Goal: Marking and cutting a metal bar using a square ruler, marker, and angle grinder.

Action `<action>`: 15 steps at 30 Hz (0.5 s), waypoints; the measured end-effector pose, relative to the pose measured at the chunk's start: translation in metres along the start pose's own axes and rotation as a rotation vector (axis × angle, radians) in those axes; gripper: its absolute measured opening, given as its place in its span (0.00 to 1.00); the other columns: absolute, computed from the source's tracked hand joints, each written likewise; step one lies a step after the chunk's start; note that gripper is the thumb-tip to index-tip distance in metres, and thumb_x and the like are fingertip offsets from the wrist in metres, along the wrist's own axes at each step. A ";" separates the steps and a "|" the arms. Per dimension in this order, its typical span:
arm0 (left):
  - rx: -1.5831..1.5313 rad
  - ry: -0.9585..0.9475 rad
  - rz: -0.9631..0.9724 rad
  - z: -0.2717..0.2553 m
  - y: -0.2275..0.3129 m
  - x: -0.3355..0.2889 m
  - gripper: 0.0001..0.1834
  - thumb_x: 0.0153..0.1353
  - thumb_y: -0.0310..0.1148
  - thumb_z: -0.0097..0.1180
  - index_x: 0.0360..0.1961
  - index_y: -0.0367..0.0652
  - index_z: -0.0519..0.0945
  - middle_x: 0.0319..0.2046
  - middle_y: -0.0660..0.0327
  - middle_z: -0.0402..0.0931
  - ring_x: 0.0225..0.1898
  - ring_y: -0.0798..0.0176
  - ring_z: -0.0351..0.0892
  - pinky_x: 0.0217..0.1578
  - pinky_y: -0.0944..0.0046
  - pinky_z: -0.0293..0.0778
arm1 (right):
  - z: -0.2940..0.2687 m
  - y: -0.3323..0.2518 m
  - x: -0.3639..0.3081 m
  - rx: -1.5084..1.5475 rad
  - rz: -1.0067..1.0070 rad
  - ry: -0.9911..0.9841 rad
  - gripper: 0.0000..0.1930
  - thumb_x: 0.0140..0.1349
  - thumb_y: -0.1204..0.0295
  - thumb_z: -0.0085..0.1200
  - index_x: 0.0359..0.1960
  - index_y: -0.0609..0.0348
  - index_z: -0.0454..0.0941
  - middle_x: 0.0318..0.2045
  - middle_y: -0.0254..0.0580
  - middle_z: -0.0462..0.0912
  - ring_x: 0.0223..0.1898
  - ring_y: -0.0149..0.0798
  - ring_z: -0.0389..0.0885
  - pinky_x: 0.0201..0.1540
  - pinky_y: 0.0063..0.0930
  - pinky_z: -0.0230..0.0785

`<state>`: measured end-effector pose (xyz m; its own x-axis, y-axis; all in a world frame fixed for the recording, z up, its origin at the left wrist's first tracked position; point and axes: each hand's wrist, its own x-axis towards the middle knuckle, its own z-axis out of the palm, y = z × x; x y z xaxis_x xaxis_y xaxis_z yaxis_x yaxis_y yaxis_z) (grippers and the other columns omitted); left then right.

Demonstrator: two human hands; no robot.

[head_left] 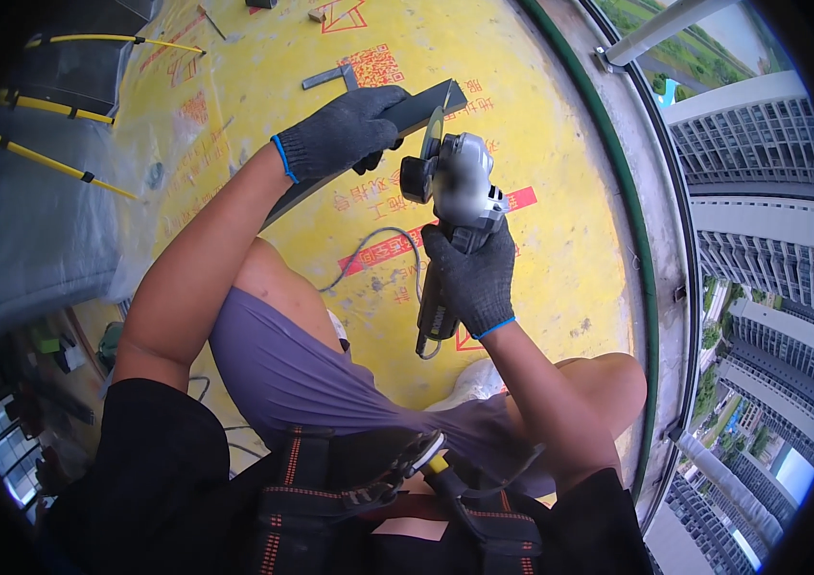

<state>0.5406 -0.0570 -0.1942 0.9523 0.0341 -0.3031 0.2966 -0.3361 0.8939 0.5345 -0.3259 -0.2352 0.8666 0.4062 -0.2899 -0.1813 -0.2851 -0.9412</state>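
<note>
My left hand (345,129), in a dark knit glove with a blue cuff edge, is closed around a long dark grey metal bar (421,107). The bar slants from my left knee up to the right, its far end past the hand. My right hand (476,278), gloved alike, grips the black body of an angle grinder (465,187) with a silver head. The grinder's thin disc (438,120) stands on edge against or just beside the bar near its far end; whether it touches I cannot tell.
Yellow printed sheeting (560,278) covers the floor. A small metal square (328,77) lies beyond my left hand, and a power cord (369,244) loops near the grinder. Along the right run a green strip (651,316) and a window sill, with tall buildings far below. Plastic-wrapped items (33,220) stand at left.
</note>
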 end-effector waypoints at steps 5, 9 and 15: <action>-0.226 -0.053 -0.064 0.001 0.002 0.001 0.24 0.71 0.40 0.49 0.62 0.41 0.78 0.39 0.58 0.81 0.25 0.67 0.76 0.26 0.65 0.74 | 0.000 0.002 0.000 -0.034 0.026 -0.009 0.24 0.59 0.66 0.74 0.51 0.62 0.77 0.40 0.45 0.90 0.41 0.41 0.89 0.50 0.38 0.80; -0.133 0.013 -0.088 0.005 0.001 0.001 0.22 0.76 0.41 0.47 0.63 0.41 0.78 0.37 0.58 0.81 0.24 0.67 0.77 0.26 0.65 0.74 | 0.003 0.005 -0.002 0.011 0.042 0.001 0.24 0.59 0.66 0.74 0.52 0.62 0.77 0.41 0.45 0.90 0.43 0.41 0.89 0.51 0.39 0.80; -0.152 0.039 0.006 0.007 -0.004 0.001 0.20 0.81 0.48 0.43 0.45 0.42 0.76 0.27 0.61 0.74 0.21 0.67 0.77 0.23 0.63 0.75 | 0.009 0.016 0.001 0.080 0.086 0.016 0.24 0.58 0.67 0.73 0.53 0.61 0.78 0.40 0.44 0.89 0.41 0.39 0.88 0.49 0.38 0.80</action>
<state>0.5397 -0.0618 -0.2003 0.9554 0.0698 -0.2868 0.2950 -0.1901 0.9364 0.5278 -0.3223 -0.2520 0.8533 0.3690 -0.3684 -0.2917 -0.2477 -0.9239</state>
